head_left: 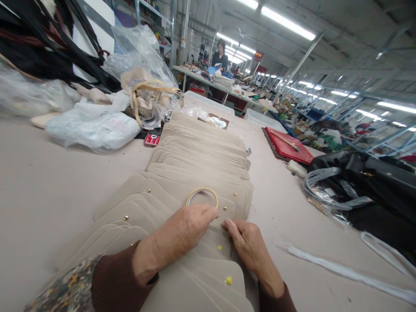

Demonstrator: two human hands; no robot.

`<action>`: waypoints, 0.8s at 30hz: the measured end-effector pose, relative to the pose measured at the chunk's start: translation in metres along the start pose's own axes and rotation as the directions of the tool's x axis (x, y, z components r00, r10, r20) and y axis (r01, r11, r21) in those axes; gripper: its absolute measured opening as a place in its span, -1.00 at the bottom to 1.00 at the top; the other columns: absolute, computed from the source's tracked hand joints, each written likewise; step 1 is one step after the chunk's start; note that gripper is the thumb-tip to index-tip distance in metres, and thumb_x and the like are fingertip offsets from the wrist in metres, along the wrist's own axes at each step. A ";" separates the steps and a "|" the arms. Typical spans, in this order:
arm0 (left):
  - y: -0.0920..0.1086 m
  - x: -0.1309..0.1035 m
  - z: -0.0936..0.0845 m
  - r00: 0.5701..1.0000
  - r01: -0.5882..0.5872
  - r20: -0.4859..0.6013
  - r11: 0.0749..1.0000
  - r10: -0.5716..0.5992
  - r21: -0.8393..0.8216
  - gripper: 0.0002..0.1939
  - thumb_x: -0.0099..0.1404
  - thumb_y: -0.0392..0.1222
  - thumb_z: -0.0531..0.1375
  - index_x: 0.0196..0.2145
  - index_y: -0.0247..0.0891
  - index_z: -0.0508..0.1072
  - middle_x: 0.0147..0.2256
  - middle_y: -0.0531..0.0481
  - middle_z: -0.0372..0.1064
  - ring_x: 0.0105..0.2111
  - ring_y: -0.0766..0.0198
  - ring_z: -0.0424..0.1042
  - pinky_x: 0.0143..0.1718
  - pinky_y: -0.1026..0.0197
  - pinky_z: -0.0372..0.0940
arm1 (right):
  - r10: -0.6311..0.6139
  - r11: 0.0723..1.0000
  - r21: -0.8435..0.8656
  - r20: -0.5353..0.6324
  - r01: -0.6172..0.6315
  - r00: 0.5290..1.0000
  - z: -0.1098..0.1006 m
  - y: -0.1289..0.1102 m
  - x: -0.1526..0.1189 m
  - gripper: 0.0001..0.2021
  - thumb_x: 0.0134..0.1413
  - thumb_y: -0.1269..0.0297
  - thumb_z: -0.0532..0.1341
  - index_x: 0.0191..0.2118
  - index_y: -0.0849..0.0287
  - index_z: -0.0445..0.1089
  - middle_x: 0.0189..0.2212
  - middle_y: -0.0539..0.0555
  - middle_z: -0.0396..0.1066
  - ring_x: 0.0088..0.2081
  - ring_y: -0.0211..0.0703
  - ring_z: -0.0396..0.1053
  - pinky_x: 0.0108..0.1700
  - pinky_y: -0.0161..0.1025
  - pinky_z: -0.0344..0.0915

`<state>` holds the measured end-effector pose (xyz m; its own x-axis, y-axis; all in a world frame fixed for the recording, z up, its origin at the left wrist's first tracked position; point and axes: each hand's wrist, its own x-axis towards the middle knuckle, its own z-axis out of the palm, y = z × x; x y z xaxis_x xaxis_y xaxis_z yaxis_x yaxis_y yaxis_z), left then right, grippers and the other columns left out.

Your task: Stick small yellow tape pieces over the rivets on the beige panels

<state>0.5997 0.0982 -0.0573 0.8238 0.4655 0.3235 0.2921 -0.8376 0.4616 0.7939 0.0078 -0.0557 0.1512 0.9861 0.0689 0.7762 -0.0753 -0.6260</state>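
Plainly, the left hand point(190, 227) is closed on the near rim of the tape roll point(202, 190), just beyond its knuckles; the right hand point(248, 240), slightly apart, curls beside a brass stud point(225, 209), its grip unclear to me. Beneath, fanned beige panels point(198, 175) run lengthwise away.

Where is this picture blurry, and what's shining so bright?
In the head view, the far clutter on the right looks soft and smeared, while the left hand and right hand look clearer; also in the head view, the ceiling lights glare white.
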 end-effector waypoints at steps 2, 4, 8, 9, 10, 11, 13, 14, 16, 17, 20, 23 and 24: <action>0.000 -0.001 0.001 0.999 -0.027 -0.022 0.998 0.026 -0.053 -0.74 0.42 -0.38 -0.04 -0.02 -0.21 0.31 -0.22 0.01 0.44 -0.23 0.28 0.43 -0.19 0.24 0.34 | -0.028 0.996 0.085 -0.147 0.041 0.989 0.001 -0.003 -0.001 -0.71 0.25 0.17 0.10 -0.36 0.18 0.50 -0.50 0.03 0.48 -0.47 -0.21 0.37 -0.38 -0.32 0.26; 0.001 -0.003 0.002 0.998 -0.050 -0.032 0.995 0.048 -0.084 -0.60 0.42 -0.37 -0.04 0.17 -0.18 0.17 -0.09 -0.02 0.45 -0.14 0.29 0.46 -0.10 0.25 0.36 | -0.094 0.977 0.167 -0.213 0.132 0.972 0.003 -0.007 -0.002 -0.81 0.22 0.25 0.14 -0.23 0.16 0.50 -0.41 0.05 0.50 -0.41 -0.21 0.40 -0.32 -0.31 0.31; 0.003 -0.004 0.005 0.999 -0.035 -0.019 0.997 0.034 -0.066 -0.45 0.44 -0.32 -0.03 0.31 -0.22 -0.10 0.00 -0.13 0.43 -0.09 0.25 0.48 -0.06 0.20 0.39 | -0.261 0.938 0.164 -0.246 0.305 0.934 0.006 -0.015 -0.004 -0.84 0.21 0.38 0.14 -0.17 0.15 0.44 -0.32 0.09 0.49 -0.32 -0.20 0.42 -0.27 -0.29 0.36; 0.003 -0.004 0.006 1.000 -0.024 -0.019 0.998 0.023 -0.057 -0.46 0.44 -0.31 -0.02 0.31 -0.23 -0.10 -0.03 -0.13 0.45 -0.12 0.23 0.49 -0.09 0.19 0.40 | -0.293 0.931 0.148 -0.241 0.333 0.925 0.007 -0.016 -0.004 -0.84 0.21 0.40 0.13 -0.15 0.15 0.43 -0.29 0.10 0.49 -0.28 -0.19 0.43 -0.24 -0.28 0.37; 0.004 -0.004 0.006 1.000 -0.017 -0.018 0.999 0.016 -0.050 -0.47 0.44 -0.31 -0.02 0.29 -0.23 -0.08 -0.06 -0.13 0.47 -0.14 0.22 0.50 -0.13 0.18 0.41 | -0.323 0.924 0.131 -0.234 0.358 0.917 0.007 -0.017 -0.004 -0.84 0.21 0.42 0.12 -0.14 0.15 0.42 -0.27 0.12 0.49 -0.25 -0.18 0.43 -0.21 -0.27 0.37; 0.004 -0.004 0.007 1.000 -0.010 -0.015 0.999 0.009 -0.046 -0.48 0.44 -0.31 -0.01 0.28 -0.23 -0.07 -0.09 -0.12 0.48 -0.17 0.21 0.51 -0.17 0.18 0.42 | -0.351 0.918 0.110 -0.226 0.382 0.909 0.008 -0.018 -0.004 -0.83 0.21 0.43 0.12 -0.14 0.15 0.41 -0.26 0.13 0.49 -0.22 -0.17 0.43 -0.18 -0.25 0.38; 0.005 -0.004 0.008 1.000 -0.001 -0.007 0.999 0.001 -0.050 -0.51 0.43 -0.32 -0.01 0.26 -0.22 -0.04 -0.13 -0.09 0.49 -0.20 0.20 0.52 -0.22 0.19 0.42 | -0.399 0.905 0.067 -0.219 0.421 0.891 0.010 -0.019 -0.003 -0.83 0.21 0.46 0.11 -0.17 0.15 0.41 -0.27 0.12 0.49 -0.21 -0.17 0.43 -0.16 -0.24 0.37; 0.005 -0.004 0.008 1.000 -0.001 -0.004 0.999 0.001 -0.054 -0.52 0.43 -0.32 -0.01 0.25 -0.22 -0.03 -0.13 -0.09 0.49 -0.20 0.20 0.52 -0.23 0.20 0.41 | -0.418 0.898 0.044 -0.221 0.437 0.881 0.011 -0.019 -0.002 -0.84 0.20 0.47 0.10 -0.20 0.15 0.41 -0.30 0.10 0.49 -0.23 -0.18 0.43 -0.17 -0.25 0.37; 0.005 -0.004 0.008 1.000 0.004 0.001 0.998 -0.004 -0.061 -0.56 0.42 -0.34 -0.01 0.21 -0.23 0.02 -0.14 -0.09 0.48 -0.20 0.20 0.51 -0.25 0.21 0.39 | -0.444 0.890 -0.003 -0.237 0.456 0.864 0.014 -0.019 -0.001 -0.84 0.18 0.49 0.10 -0.28 0.14 0.39 -0.38 0.07 0.49 -0.31 -0.19 0.42 -0.23 -0.27 0.36; 0.005 -0.004 0.008 1.000 0.009 0.004 0.998 -0.009 -0.067 -0.61 0.42 -0.34 0.00 0.17 -0.23 0.07 -0.16 -0.07 0.48 -0.21 0.21 0.51 -0.26 0.22 0.38 | -0.452 0.888 -0.030 -0.248 0.459 0.857 0.015 -0.019 0.000 -0.84 0.17 0.49 0.09 -0.31 0.14 0.38 -0.42 0.06 0.48 -0.35 -0.21 0.42 -0.27 -0.29 0.35; 0.004 -0.002 0.007 1.000 0.010 0.008 0.995 -0.009 -0.095 -0.82 0.42 -0.34 0.00 -0.05 -0.21 0.26 -0.26 0.01 0.45 -0.28 0.25 0.48 -0.31 0.25 0.33 | -0.455 0.890 -0.113 -0.303 0.442 0.838 0.019 -0.019 0.000 -0.83 0.13 0.50 0.09 -0.37 0.14 0.38 -0.50 0.03 0.45 -0.45 -0.24 0.40 -0.36 -0.32 0.31; 0.005 0.000 0.005 0.999 -0.003 -0.032 0.998 0.001 -0.062 -0.85 0.42 -0.35 -0.02 -0.26 -0.22 0.30 -0.38 0.05 0.39 -0.36 0.26 0.43 -0.35 0.26 0.27 | -0.389 0.920 -0.100 -0.353 0.379 0.851 0.021 -0.020 -0.001 -0.83 0.10 0.48 0.12 -0.41 0.15 0.41 -0.56 0.00 0.43 -0.52 -0.27 0.37 -0.40 -0.34 0.29; 0.006 0.000 0.004 0.998 -0.006 -0.060 0.999 0.004 -0.032 -0.83 0.42 -0.35 -0.03 -0.30 -0.22 0.30 -0.41 0.06 0.37 -0.40 0.26 0.41 -0.39 0.25 0.25 | -0.334 0.939 -0.051 -0.362 0.339 0.871 0.021 -0.021 -0.001 -0.85 0.08 0.46 0.14 -0.41 0.16 0.43 -0.56 0.00 0.43 -0.53 -0.27 0.36 -0.41 -0.34 0.28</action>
<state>0.6036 0.0919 -0.0581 0.7946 0.4781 0.3742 0.2713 -0.8310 0.4855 0.7641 0.0119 -0.0589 0.0938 0.8300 0.5499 0.8117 0.2560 -0.5249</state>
